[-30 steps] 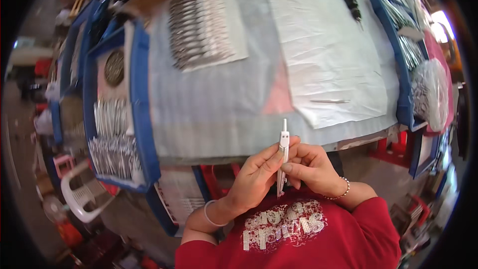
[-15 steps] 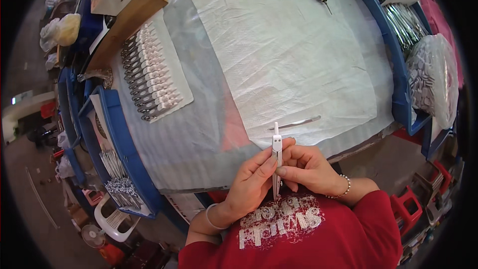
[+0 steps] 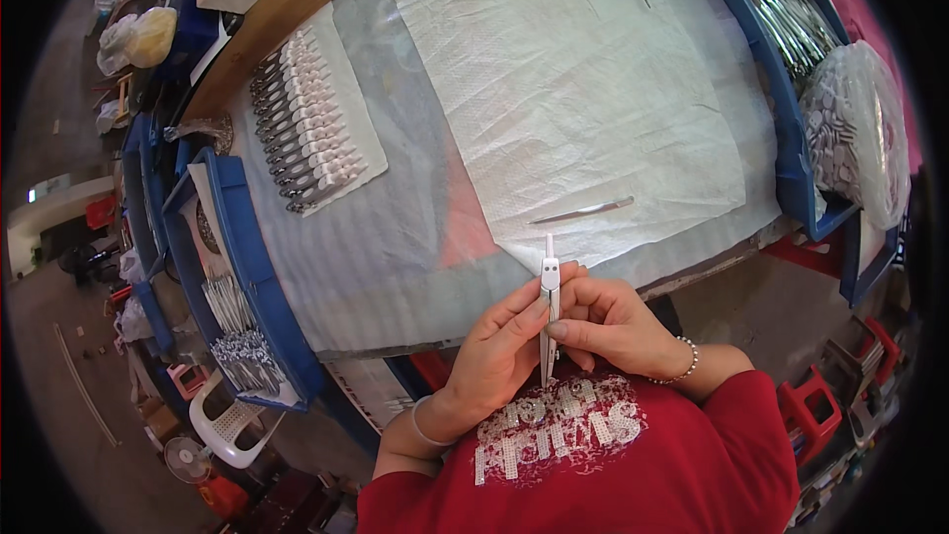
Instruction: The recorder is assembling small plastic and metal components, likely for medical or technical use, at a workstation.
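Both hands meet just in front of the red sweater, close to the near edge of the tabletop (image 3: 395, 267). The left hand (image 3: 499, 351) and the right hand (image 3: 613, 326) are each curled shut around a slim white compass (image 3: 549, 311), held upright (its plastic head with small dark screws pokes above the fingertips, its thin legs run down between the palms). Just beyond it, a single bare metal leg (image 3: 583, 210) lies on the crinkled white sheet (image 3: 583, 89). Further left, a row of finished white-headed compasses (image 3: 306, 124) rests on a white mat, beside a blue plastic tray (image 3: 247, 267) of metal parts.
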### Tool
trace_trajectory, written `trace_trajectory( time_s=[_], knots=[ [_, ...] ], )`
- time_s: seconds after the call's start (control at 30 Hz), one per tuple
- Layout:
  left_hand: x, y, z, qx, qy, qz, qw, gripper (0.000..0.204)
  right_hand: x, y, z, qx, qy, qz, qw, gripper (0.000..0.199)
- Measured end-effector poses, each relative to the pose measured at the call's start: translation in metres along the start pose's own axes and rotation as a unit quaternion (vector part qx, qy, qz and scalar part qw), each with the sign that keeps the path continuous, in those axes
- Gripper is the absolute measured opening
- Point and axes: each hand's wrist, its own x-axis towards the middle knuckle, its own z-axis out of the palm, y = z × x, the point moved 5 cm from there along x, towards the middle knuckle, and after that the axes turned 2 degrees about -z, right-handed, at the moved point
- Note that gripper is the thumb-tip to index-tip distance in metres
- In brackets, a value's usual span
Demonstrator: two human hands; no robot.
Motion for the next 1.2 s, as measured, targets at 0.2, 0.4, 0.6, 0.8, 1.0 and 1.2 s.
trace_trajectory(
  time_s=[0.2, 0.4, 0.6, 0.8, 1.0, 1.2],
  knots=[
    [-0.012, -0.005, -0.003, 0.008, -0.009, 0.016, 1.000, 0.045, -0.005, 0.006, 0.009, -0.003, -0.002, -0.001, 1.000, 0.006],
    [-0.025, -0.011, -0.009, 0.012, -0.012, 0.040, 0.999, 0.045, -0.006, 0.015, 0.020, -0.021, -0.006, -0.005, 1.000, 0.010],
    [-0.037, -0.016, -0.018, 0.001, -0.007, 0.052, 0.999, 0.045, -0.006, 0.025, 0.029, -0.022, -0.015, 0.019, 0.999, 0.010],
    [-0.050, -0.021, -0.024, -0.006, -0.013, 0.067, 0.998, 0.045, -0.009, 0.033, 0.041, -0.037, -0.015, 0.016, 0.999, 0.010],
    [-0.072, -0.029, -0.039, -0.021, 0.003, 0.109, 0.994, 0.045, -0.005, 0.048, 0.061, -0.086, -0.036, 0.029, 0.995, 0.011],
    [-0.110, -0.047, -0.092, 0.014, 0.032, 0.196, 0.980, 0.044, 0.021, 0.085, 0.096, -0.154, -0.069, 0.036, 0.985, 0.015]
  ],
)
